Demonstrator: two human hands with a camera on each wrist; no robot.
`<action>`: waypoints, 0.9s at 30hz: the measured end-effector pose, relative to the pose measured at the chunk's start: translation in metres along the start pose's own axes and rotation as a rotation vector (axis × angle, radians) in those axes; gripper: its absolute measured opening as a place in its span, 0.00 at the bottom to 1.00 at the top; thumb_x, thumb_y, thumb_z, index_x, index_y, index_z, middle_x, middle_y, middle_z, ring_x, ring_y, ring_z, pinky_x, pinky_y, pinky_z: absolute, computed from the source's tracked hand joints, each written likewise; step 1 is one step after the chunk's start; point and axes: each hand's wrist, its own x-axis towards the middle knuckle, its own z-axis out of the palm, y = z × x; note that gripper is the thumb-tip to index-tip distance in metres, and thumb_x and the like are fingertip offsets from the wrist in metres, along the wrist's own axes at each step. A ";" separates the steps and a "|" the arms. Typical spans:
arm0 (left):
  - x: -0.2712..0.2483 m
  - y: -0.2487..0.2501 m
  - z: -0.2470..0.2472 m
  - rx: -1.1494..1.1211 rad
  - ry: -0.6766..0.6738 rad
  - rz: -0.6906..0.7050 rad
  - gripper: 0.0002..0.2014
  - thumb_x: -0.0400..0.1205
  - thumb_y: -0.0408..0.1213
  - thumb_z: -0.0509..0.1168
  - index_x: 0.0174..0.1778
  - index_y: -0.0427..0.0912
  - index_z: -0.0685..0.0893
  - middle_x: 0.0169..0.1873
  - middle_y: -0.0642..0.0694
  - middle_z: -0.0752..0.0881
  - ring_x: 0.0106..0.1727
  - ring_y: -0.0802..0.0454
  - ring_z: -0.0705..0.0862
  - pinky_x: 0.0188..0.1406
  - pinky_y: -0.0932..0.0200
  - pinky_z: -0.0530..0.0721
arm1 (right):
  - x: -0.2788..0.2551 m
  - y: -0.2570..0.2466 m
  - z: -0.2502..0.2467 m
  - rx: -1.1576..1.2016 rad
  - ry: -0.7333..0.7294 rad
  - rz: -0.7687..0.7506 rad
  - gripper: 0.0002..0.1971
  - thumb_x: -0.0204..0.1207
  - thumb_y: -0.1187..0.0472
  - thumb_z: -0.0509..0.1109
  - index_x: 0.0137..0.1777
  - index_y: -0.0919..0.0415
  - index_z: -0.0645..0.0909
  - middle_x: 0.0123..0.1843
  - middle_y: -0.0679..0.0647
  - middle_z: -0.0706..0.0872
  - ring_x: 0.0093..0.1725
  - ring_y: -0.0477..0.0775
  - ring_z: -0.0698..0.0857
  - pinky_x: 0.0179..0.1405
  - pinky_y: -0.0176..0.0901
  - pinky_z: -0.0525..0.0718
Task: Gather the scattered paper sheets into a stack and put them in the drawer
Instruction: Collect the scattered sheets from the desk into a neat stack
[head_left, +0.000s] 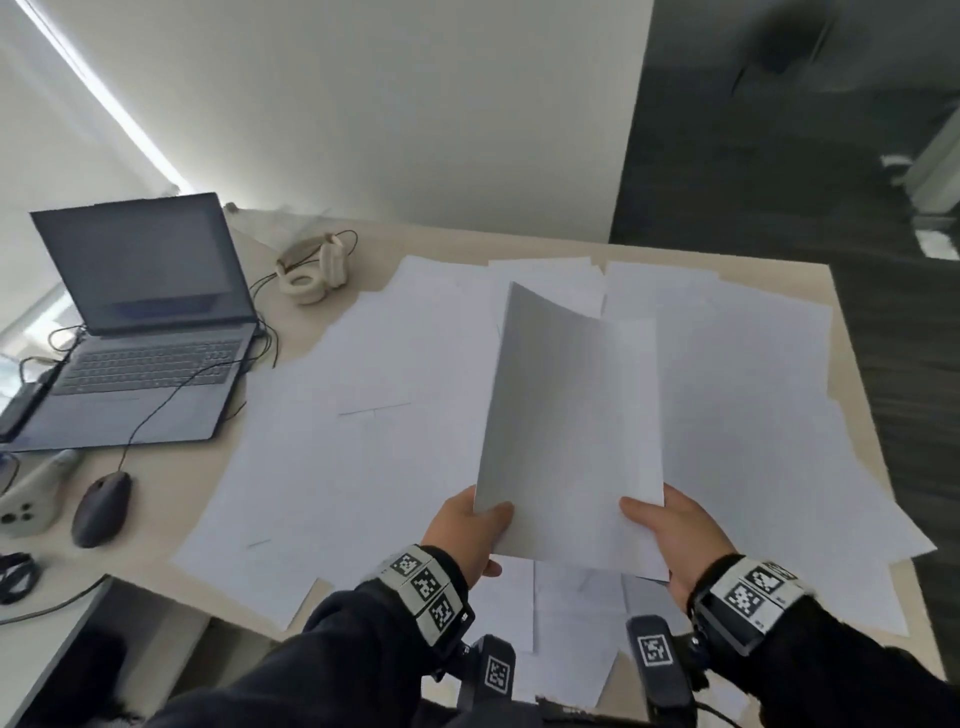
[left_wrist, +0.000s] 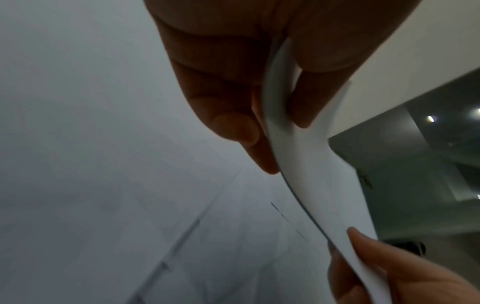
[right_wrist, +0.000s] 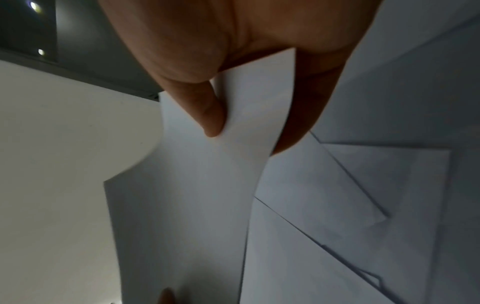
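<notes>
Both hands hold up a small bundle of white sheets (head_left: 571, 415) above the desk, tilted away from me and slightly curved. My left hand (head_left: 470, 530) pinches its lower left corner, thumb on top. My right hand (head_left: 670, 530) pinches the lower right corner the same way. The left wrist view shows the held sheets (left_wrist: 298, 148) bent between thumb and fingers. In the right wrist view the held sheets (right_wrist: 207, 185) are pressed under the thumb. Several loose sheets (head_left: 363, 441) lie scattered and overlapping over most of the desk (head_left: 363, 254). No drawer is in view.
An open laptop (head_left: 145, 322) with cables stands at the left, cream headphones (head_left: 314, 270) behind it. A dark mouse (head_left: 101, 509) and a grey controller (head_left: 31, 499) lie near the left front edge. Dark floor lies beyond the desk's right edge.
</notes>
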 end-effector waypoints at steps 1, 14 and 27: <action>0.008 -0.002 -0.009 0.031 -0.016 0.016 0.08 0.84 0.41 0.62 0.57 0.53 0.82 0.49 0.52 0.89 0.47 0.49 0.89 0.32 0.59 0.86 | 0.008 -0.001 0.007 -0.030 0.022 -0.009 0.09 0.79 0.68 0.70 0.51 0.53 0.86 0.50 0.54 0.92 0.52 0.58 0.89 0.59 0.55 0.84; 0.169 -0.016 -0.196 0.462 0.198 0.114 0.16 0.82 0.42 0.66 0.67 0.53 0.81 0.66 0.52 0.80 0.64 0.54 0.80 0.62 0.60 0.74 | 0.069 -0.007 0.043 -0.293 0.596 -0.045 0.06 0.81 0.61 0.67 0.54 0.60 0.81 0.46 0.56 0.85 0.47 0.60 0.82 0.51 0.47 0.77; 0.244 -0.011 -0.215 1.121 0.013 0.115 0.54 0.70 0.65 0.70 0.84 0.63 0.41 0.86 0.57 0.46 0.86 0.48 0.47 0.81 0.41 0.57 | 0.093 -0.006 0.071 -0.296 0.563 0.024 0.06 0.80 0.61 0.68 0.54 0.57 0.82 0.48 0.52 0.87 0.49 0.59 0.85 0.57 0.51 0.80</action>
